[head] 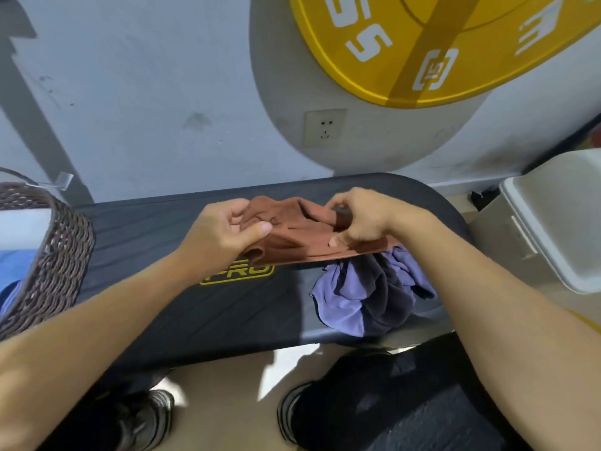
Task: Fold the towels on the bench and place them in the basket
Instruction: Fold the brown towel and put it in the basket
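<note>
I see both hands holding the brown towel (292, 232) just above the worktop (182, 307): my left hand (224, 232) pinches its left end between thumb and curled fingers, my right hand (354, 219) grips the bunched right end. It looks light, soft and limp, sagging wherever unsupported, so I judge corners or edges the best hold for a flat fold. A blue towel (341, 297) lies crumpled with a dark towel (387, 297) under my right wrist. The basket (61, 252) stands at the left.
</note>
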The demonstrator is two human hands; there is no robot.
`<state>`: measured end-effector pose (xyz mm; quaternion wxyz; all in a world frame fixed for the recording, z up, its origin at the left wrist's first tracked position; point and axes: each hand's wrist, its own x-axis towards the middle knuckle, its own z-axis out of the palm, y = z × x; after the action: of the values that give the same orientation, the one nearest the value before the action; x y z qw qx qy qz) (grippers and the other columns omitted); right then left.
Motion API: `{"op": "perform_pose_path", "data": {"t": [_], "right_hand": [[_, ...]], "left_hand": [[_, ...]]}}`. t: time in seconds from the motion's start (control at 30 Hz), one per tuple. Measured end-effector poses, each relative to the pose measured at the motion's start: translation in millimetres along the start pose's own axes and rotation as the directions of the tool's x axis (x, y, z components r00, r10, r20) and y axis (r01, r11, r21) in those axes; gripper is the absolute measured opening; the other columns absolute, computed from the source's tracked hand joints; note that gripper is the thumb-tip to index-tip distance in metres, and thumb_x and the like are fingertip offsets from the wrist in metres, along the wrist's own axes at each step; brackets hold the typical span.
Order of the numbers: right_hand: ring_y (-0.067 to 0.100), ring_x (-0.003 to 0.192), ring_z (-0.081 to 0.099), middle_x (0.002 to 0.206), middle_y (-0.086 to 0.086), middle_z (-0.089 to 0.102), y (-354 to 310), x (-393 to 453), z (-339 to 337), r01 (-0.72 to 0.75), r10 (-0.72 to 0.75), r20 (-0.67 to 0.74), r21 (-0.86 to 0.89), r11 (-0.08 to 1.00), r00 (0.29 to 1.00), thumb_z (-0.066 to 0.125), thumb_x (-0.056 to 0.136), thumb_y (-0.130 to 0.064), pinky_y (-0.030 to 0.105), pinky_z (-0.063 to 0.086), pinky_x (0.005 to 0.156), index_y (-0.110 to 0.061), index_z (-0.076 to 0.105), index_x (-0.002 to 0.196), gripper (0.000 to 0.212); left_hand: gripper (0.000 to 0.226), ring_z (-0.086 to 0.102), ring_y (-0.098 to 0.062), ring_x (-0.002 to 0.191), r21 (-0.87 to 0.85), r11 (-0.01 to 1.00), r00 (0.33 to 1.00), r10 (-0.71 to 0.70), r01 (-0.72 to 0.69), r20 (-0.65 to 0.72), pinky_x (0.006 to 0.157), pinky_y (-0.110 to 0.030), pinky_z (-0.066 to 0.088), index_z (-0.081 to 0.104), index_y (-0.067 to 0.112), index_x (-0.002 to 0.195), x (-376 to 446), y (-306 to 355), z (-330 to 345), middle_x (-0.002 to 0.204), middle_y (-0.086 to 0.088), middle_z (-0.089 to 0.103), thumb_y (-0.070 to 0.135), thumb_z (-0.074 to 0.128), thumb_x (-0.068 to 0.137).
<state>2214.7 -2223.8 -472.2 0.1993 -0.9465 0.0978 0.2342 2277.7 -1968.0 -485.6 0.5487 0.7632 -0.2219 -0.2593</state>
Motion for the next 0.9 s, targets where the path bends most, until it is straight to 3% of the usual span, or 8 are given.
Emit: {"op": "perform_pose_path", "data": {"t": [0.1,0.23,0.33,0.43,0.6,0.67,0.83,0.9], "right_hand": [[0.032,0.097,0.06,0.094,0.007,0.065,-18.4,12.6,24.2,0.031,-0.031,-0.005,-0.126,0.992,0.999,0.074,0.08,-0.026,0.029,0.036,0.07,-0.019,0.058,0.085,0.019],[0.033,0.092,0.059,0.09,0.006,0.065,-63.5,19.0,30.3,0.166,-0.173,-0.175,-0.051,0.985,0.969,0.072,0.083,-0.035,0.032,0.035,0.069,-0.017,0.059,0.086,0.023],[0.027,0.088,0.06,0.091,0.003,0.07,-100.7,14.9,31.9,0.321,-0.293,-0.26,0.071,0.944,0.92,0.073,0.083,-0.04,0.032,0.039,0.069,-0.016,0.066,0.096,0.028],[0.023,0.091,0.061,0.098,0.001,0.069,-130.4,15.3,43.0,0.396,-0.341,-0.259,0.202,0.896,0.904,0.066,0.09,-0.037,0.033,0.045,0.077,-0.016,0.064,0.099,0.024],[0.026,0.097,0.062,0.104,0.007,0.067,-157.7,26.2,82.9,0.359,-0.325,-0.154,0.344,0.868,0.933,0.061,0.094,-0.02,0.043,0.047,0.091,-0.008,0.059,0.103,0.015],[0.027,0.096,0.062,0.103,0.01,0.068,-160.1,28.7,96.8,0.33,-0.324,-0.079,0.356,0.874,0.943,0.064,0.093,-0.019,0.043,0.048,0.089,-0.005,0.059,0.103,0.018],[0.017,0.097,0.062,0.102,0.002,0.072,-151.8,41.4,106.7,0.332,-0.352,0.205,0.124,0.935,0.913,0.069,0.089,-0.02,0.024,0.044,0.082,-0.011,0.071,0.1,0.015],[0.016,0.1,0.062,0.105,-0.001,0.072,-145.4,48.5,102.6,0.246,-0.265,0.179,0.119,0.962,0.947,0.064,0.091,-0.019,0.021,0.042,0.082,-0.015,0.072,0.101,0.013]], "left_hand": [[0.005,0.063,0.001,0.064,0.252,0.968,0.999,-0.001,-0.011,0.05,0.061,-0.01,0.045,0.068,0.012,0.085,-15.1,0.5,-28.1,0.071,0.01,0.07,0.01,0.071,0.089],[0.014,0.057,-0.007,0.06,0.536,0.844,0.995,-0.028,-0.026,0.092,0.059,-0.022,0.043,0.065,0.025,0.075,-27.4,7.1,-66.8,0.067,0.007,0.065,0.025,0.072,0.087],[0.006,0.064,-0.007,0.072,0.581,0.814,0.985,-0.089,-0.014,0.149,0.069,-0.026,0.049,0.067,0.03,0.09,-32.2,7.9,-98.0,0.077,0.011,0.07,0.025,0.07,0.089],[0.023,0.067,-0.011,0.086,0.547,0.837,0.991,-0.087,0.02,0.097,0.081,-0.031,0.052,0.064,0.027,0.111,-34.1,-3.9,-118.5,0.092,0.009,0.072,0.021,0.069,0.089],[0.024,0.061,0.003,0.091,0.535,0.842,0.993,-0.11,0.067,0.05,0.081,-0.019,0.047,0.06,0.036,0.106,-40.1,-41.5,-109.9,0.096,0.019,0.066,0.022,0.069,0.089],[0.025,0.062,-0.004,0.093,0.571,0.816,0.99,-0.136,0.087,0.044,0.084,-0.022,0.047,0.061,0.033,0.113,-46.6,-59.5,-102.8,0.101,0.016,0.067,0.027,0.068,0.09],[0.026,0.062,-0.009,0.077,0.626,0.759,0.954,-0.289,0.178,0.078,0.07,-0.026,0.049,0.065,0.026,0.095,-62.4,-94.4,-102.7,0.083,0.009,0.067,0.051,0.067,0.085],[0.037,0.06,-0.004,0.078,0.598,0.77,0.951,-0.306,0.222,0.041,0.065,-0.02,0.044,0.062,0.03,0.099,-62.1,-100.3,-98.6,0.086,0.013,0.066,0.06,0.068,0.079]]}}
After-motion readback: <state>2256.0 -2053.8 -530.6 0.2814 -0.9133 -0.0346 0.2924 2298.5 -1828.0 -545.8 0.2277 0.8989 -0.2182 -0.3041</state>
